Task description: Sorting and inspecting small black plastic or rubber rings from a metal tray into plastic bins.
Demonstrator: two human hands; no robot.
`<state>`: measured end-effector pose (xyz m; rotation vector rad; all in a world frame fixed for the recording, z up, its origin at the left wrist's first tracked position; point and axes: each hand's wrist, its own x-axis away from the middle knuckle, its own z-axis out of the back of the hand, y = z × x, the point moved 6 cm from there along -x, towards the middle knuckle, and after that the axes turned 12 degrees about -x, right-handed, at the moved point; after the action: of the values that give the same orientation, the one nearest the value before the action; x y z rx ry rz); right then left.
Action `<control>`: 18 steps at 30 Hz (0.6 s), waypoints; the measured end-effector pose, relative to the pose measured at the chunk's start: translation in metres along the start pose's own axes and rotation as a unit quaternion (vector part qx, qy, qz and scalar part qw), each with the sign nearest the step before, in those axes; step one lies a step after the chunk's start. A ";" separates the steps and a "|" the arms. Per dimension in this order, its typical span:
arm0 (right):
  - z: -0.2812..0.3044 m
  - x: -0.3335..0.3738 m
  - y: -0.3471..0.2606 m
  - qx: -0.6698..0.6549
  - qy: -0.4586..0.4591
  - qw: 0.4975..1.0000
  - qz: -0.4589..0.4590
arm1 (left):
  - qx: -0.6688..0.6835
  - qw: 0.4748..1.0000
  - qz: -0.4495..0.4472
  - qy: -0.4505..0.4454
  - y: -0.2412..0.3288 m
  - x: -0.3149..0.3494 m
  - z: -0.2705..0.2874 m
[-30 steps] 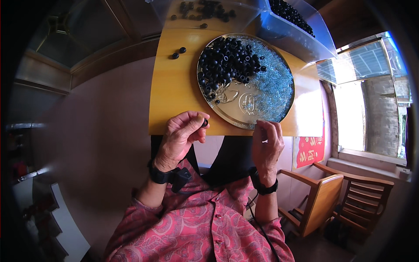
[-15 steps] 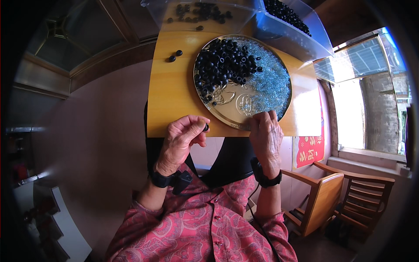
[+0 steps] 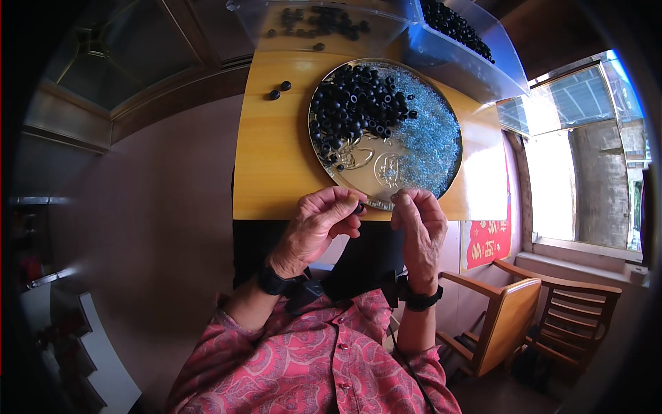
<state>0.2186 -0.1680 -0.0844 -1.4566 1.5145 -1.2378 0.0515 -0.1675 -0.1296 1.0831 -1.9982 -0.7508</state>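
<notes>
My left hand (image 3: 318,224) pinches a round black bead (image 3: 358,207) between thumb and fingertips, just off the near rim of a round metal tray (image 3: 372,181). A little to the right, my right hand (image 3: 419,224) is closed in a pinch at the same rim. A tiny pale glint shows at its fingertips, too small to name. Black hollow beads (image 3: 355,100) are heaped on the tray's left and far part. Small clear-blue pieces (image 3: 431,141), bead-like, spread over its right side.
The tray stands on a yellow wooden table (image 3: 269,172). Two loose black beads (image 3: 280,90) lie left of it. A clear plastic bin (image 3: 476,72) of black beads stands at the far right, and another clear bin (image 3: 331,34) is beside it. Wooden chairs (image 3: 514,317) stand at the right.
My left hand has moved right with the black bead, closer to my right hand. The right hand has drawn back slightly from the blue pieces, fingertips turned toward the left hand.
</notes>
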 end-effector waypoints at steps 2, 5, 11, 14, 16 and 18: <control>-0.002 0.004 0.004 -0.028 -0.008 1.000 0.006 | 0.001 1.000 -0.003 -0.005 -0.002 -0.002 -0.002; -0.009 0.009 0.010 -0.055 -0.017 0.998 0.004 | 0.014 1.000 0.007 -0.010 -0.005 -0.003 -0.003; -0.020 0.013 0.016 -0.034 -0.056 0.998 0.015 | 0.021 1.000 0.003 -0.004 -0.004 -0.003 -0.004; -0.022 0.014 0.017 -0.038 -0.062 0.997 0.016 | 0.021 1.000 -0.001 -0.007 -0.003 -0.001 -0.005; -0.023 0.016 0.018 -0.038 -0.062 0.997 0.024 | 0.019 1.000 -0.002 -0.010 -0.003 0.000 -0.005; -0.023 0.017 0.019 -0.038 -0.063 0.997 0.032 | 0.017 1.000 -0.004 -0.011 -0.003 0.001 -0.005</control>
<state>0.1888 -0.1823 -0.0934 -1.4933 1.5255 -1.0422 0.0564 -0.1707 -0.1280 1.1072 -2.0340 -0.7382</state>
